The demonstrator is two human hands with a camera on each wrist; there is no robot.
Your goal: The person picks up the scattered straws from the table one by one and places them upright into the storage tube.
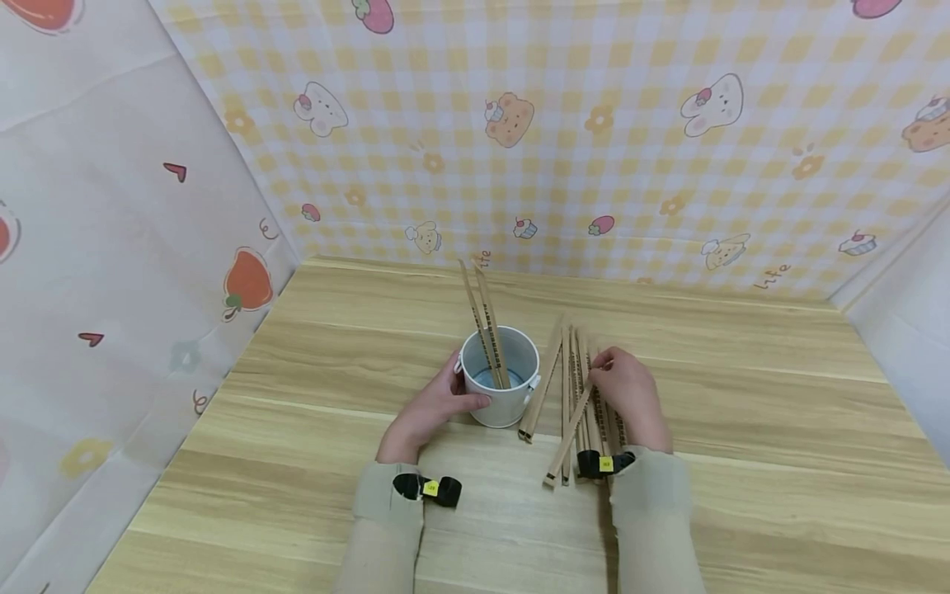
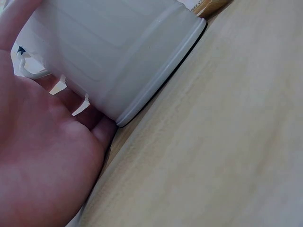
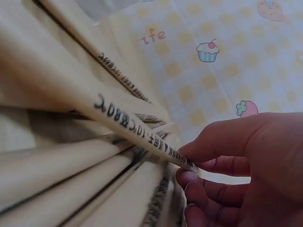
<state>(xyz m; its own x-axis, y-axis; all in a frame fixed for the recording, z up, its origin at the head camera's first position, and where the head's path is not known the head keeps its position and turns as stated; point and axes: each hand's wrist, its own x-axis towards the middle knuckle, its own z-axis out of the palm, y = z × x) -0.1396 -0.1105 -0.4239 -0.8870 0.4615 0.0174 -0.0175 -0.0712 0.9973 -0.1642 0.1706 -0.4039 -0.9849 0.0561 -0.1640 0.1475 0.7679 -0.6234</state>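
A small white bucket [image 1: 505,404] stands upright on the table, with several long tan sticks [image 1: 491,330] leaning inside and rising well above its rim. My left hand [image 1: 434,406] holds it from the left, thumb across the front and fingers round the side. In the left wrist view the fingers reach behind the bucket wall [image 2: 109,56], low by its base. My right hand [image 1: 626,388] pinches one end of a tan stick [image 1: 570,433] printed with black characters, between thumb and fingertips. That stick slants across a loose pile of similar sticks [image 1: 551,388] right of the bucket.
The wood-grain table [image 1: 297,462] runs back to a yellow-checked cloth wall [image 1: 594,165] with cartoon prints. A white printed cloth [image 1: 111,247] closes off the left side. Black wrist straps [image 1: 426,487] sit over the sleeves, the right one overlapping the pile's near ends.
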